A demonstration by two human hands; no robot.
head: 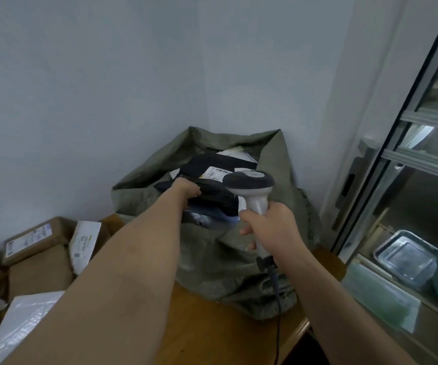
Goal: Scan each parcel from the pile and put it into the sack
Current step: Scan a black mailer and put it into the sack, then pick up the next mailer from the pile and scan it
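Both forearms reach out over the wooden surface [212, 325] toward the sack [212, 259], which slumps in the wall corner with its mouth open. Left of the sack, the left hand [187, 191] has its fingers curled round the edge of a dark parcel [212, 191], holding it over the sack's mouth; its white label [213, 173] faces up. Just right of that, the right hand [268, 227] grips the scanner [249, 185] by the handle, head aimed toward the label, cord trailing down in front of the sack.

To do this step well, I judge the label should stay flat and clear of the fingers until the scanner reads it; only then should the left grip loosen, low inside the mouth, so the parcel drops in rather than sliding off the rim.

Inside the sack lie several parcels already, dark and white ones, reaching near its top. Well left of the sack, the pile [36, 259] of brown boxes and white bags waits.
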